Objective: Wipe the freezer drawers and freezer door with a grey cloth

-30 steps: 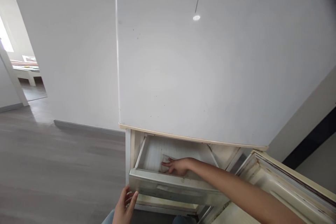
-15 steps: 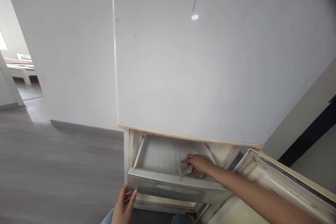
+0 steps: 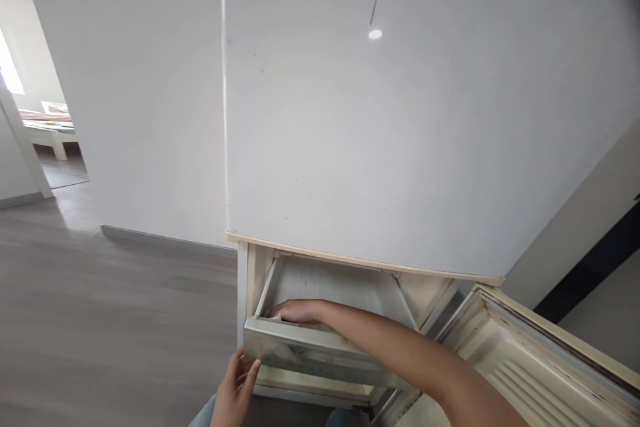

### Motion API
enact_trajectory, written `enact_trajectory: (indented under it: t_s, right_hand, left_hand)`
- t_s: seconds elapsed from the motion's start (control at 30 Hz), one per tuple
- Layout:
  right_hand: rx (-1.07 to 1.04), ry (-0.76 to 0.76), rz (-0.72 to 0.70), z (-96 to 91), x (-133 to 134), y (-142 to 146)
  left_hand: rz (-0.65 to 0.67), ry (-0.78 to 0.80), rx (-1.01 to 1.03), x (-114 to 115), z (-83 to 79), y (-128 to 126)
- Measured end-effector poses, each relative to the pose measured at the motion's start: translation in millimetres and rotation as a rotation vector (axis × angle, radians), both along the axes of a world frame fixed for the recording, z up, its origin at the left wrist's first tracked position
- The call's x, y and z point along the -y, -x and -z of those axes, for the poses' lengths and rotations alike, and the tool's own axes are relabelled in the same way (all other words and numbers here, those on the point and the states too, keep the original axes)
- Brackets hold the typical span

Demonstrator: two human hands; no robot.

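A pulled-out drawer [image 3: 325, 347] with a clouded, see-through front sticks out of a white fridge-like cabinet. Inside it, close behind the left part of the front panel, my right hand [image 3: 296, 311] is closed on a pale cloth [image 3: 276, 317]. Only a small piece of that cloth shows; the hand and the drawer's rim hide the rest. At the lower left corner of the front panel, my left hand [image 3: 237, 380] grips the drawer's edge, its fingers curled and its thumb in front.
An open cabinet door [image 3: 530, 373] with a ribbed, stained lining stands at the right. The wide white cabinet top [image 3: 360, 147] lies beyond the drawer. Grey wood-look floor [image 3: 150, 320] stretches out at the left, with a doorway further back.
My right hand has moved left along the inside of the drawer's front with the cloth, from the right half to the left corner. My left hand stays at the drawer's corner.
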State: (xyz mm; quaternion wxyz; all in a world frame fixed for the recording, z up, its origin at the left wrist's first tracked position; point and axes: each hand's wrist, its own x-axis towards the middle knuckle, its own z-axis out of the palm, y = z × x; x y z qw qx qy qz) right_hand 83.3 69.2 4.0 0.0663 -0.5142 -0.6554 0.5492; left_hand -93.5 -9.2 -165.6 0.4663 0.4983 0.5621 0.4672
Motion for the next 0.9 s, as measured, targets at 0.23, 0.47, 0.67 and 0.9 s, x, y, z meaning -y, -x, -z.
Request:
enact_trajectory:
  t_s: [0.23, 0.47, 0.67, 0.9]
  right_hand:
    - [-0.005, 0.472, -0.05, -18.6, 19, -22]
    - [0.136, 0.665, 0.006, -23.2, 40, -107]
    - [0.358, 0.714, 0.145, -42.6, 76, -178]
    - [0.135, 0.567, 0.115, -39.6, 72, -157]
  left_hand:
    - [0.015, 0.062, 0.031, 1, -4.7, 1]
    - [0.019, 0.07, -0.006, 0, -8.4, 2]
    - [0.001, 0.103, -0.088, 0, -6.7, 2]
    - [0.02, 0.097, -0.097, 3, -19.0, 1]
